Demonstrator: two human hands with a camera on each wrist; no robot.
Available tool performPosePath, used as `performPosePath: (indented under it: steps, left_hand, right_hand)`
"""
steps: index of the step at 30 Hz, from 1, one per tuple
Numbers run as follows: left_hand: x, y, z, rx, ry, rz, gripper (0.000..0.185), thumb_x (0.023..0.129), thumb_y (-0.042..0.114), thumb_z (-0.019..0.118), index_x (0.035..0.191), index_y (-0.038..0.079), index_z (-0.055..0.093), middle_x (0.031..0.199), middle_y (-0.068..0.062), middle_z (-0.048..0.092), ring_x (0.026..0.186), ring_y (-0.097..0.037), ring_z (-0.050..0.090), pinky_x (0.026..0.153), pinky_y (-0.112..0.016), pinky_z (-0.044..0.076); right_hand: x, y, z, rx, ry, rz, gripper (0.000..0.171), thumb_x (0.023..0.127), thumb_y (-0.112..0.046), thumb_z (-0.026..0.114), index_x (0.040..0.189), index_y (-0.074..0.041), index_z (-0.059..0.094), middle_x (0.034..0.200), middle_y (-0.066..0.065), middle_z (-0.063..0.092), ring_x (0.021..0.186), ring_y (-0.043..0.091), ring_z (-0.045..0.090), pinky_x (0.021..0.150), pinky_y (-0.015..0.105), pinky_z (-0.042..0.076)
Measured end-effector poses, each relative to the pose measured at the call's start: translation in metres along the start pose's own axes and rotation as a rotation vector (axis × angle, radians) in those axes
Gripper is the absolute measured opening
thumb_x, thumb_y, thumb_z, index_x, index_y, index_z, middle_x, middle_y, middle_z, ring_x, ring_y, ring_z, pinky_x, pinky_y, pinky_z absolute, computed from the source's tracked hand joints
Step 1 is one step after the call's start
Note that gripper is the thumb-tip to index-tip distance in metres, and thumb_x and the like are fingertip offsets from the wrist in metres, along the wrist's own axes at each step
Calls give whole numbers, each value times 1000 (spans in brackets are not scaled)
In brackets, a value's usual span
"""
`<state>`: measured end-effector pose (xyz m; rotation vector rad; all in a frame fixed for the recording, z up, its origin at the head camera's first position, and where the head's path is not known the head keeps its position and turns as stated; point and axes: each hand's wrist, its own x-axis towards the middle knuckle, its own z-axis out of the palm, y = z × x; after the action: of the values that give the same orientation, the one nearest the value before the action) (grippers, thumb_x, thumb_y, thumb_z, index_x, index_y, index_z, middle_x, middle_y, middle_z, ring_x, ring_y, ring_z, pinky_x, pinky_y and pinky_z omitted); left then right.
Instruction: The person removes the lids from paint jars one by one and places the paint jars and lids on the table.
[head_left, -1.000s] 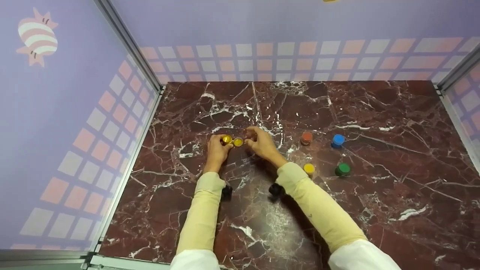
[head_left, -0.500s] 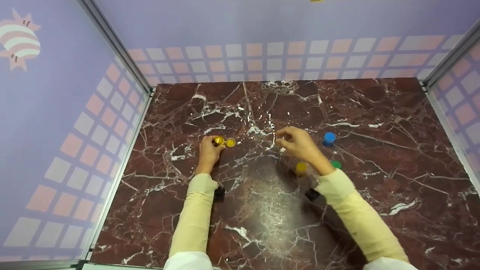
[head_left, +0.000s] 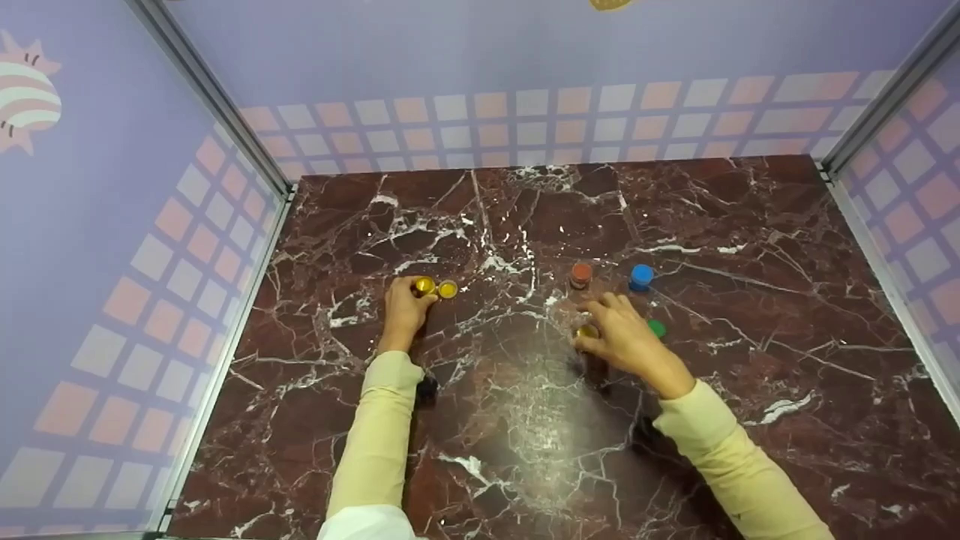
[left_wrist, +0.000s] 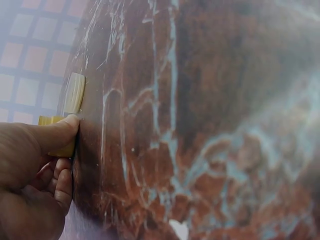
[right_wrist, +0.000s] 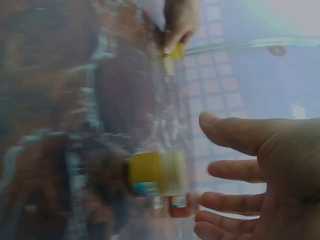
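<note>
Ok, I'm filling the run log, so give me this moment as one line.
left hand: holds small yellow open jar | yellow round lid: beside it on marble tabletop | right hand: open, over capped yellow jar

Left hand at two jars left on table; four jars right, by right hand.

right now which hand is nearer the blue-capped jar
Right. The right hand reaches over a yellow-capped jar, just in front of and slightly left of the blue-capped jar. The left hand is far off to the left, holding an open yellow jar.
</note>
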<state>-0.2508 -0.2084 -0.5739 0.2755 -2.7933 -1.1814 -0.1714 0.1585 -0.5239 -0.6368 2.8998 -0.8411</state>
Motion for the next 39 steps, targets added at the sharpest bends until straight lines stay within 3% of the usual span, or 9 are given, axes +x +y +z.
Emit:
performPosePath:
  steps: [6, 10, 18, 26, 39]
  left_hand:
    - [0, -2, 1, 3, -13, 23, 38, 87, 7, 82, 121, -6, 71, 123, -25, 64, 120, -40, 59, 107, -46, 44]
    - [1, -3, 0, 13, -20, 33, 39, 87, 8, 82, 121, -6, 70, 124, -26, 64, 121, -40, 58, 108, -47, 43]
    - [1, -3, -1, 33, -33, -2, 42, 88, 10, 81, 125, -6, 68, 126, -26, 61, 122, -40, 56, 109, -47, 41]
    - [-1, 0, 2, 28, -14, 47, 38, 88, 7, 80, 120, -9, 68, 122, -27, 61, 120, -42, 56, 108, -47, 41]
    - [1, 0, -3, 68, -67, 33, 47, 89, 12, 81, 127, -9, 64, 126, -28, 57, 122, -42, 54, 109, -48, 40]
  right_hand:
    - [-12, 8, 16, -45, 50, -47, 73, 78, -19, 91, 138, 4, 57, 116, 24, 59, 98, 40, 53, 86, 54, 47]
    - [-17, 10, 21, -41, 60, -45, 73, 78, -12, 90, 140, 4, 55, 113, 23, 59, 98, 41, 55, 86, 54, 48]
    - [-19, 12, 26, 14, 84, -44, 59, 80, -6, 87, 132, 3, 61, 102, 15, 58, 93, 35, 57, 81, 53, 50]
    - [-23, 12, 28, 39, 99, -45, 44, 82, -1, 83, 122, 1, 65, 101, 13, 60, 89, 32, 60, 81, 51, 53]
    - [-35, 8, 34, 70, 101, -112, 34, 83, 2, 82, 113, 3, 66, 99, 11, 61, 85, 28, 62, 76, 46, 55]
